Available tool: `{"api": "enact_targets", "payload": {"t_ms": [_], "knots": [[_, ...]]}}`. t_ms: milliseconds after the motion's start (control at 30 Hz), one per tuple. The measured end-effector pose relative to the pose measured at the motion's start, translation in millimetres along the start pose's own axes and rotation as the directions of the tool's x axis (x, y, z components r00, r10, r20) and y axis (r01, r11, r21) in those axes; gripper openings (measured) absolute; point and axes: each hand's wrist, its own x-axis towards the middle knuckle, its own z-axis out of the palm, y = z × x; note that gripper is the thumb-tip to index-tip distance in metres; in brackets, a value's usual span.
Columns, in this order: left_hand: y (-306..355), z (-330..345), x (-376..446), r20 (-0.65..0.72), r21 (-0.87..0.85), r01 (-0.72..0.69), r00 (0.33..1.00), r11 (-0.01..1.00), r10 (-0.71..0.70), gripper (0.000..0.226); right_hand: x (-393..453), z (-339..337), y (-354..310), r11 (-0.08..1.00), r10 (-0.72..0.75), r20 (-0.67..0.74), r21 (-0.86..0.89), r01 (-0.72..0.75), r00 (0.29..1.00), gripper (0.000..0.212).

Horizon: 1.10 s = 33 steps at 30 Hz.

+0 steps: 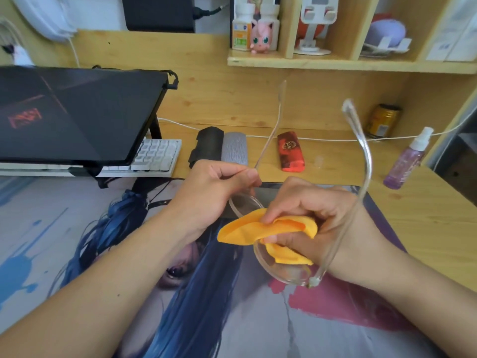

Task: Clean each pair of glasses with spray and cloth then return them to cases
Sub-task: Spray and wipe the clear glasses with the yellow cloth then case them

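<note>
Wooden worktop with a printed desk mat, where clear-framed glasses are being wiped above the mat.

Left hand pinches the frame near one temple arm; right hand pinches a folded orange cloth onto the nearer lens. Behind stand a black case, a grey case and a red case with a round gold emblem I cannot read. Purple spray bottle stands at right; its label is illegible, as are the can and the laptop logo.

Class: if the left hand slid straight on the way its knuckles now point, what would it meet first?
Probably the right hand with the orange cloth, close beside the left hand; depth is uncertain.
</note>
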Motion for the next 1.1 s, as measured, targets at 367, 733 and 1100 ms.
{"api": "enact_targets", "payload": {"t_ms": [367,733,1100], "knots": [[-6.5,5.9,-1.0,0.103,-0.148,0.069,0.993,0.987,-0.054,0.02,-3.7,15.5,4.6,0.993,-0.112,-0.029,0.028,0.113,0.993,0.019],[11.5,-13.9,-0.4,-0.209,0.177,-0.265,0.931,0.948,0.299,0.019,5.1,-34.7,21.8,0.978,0.134,-0.393,-0.098,-0.186,0.91,0.055],[15.0,-8.6,-11.1,-0.118,0.614,-0.61,0.556,0.5,0.823,0.029,10.4,-66.8,50.7,0.705,0.366,-0.676,-0.247,-0.665,0.639,0.02]]}}
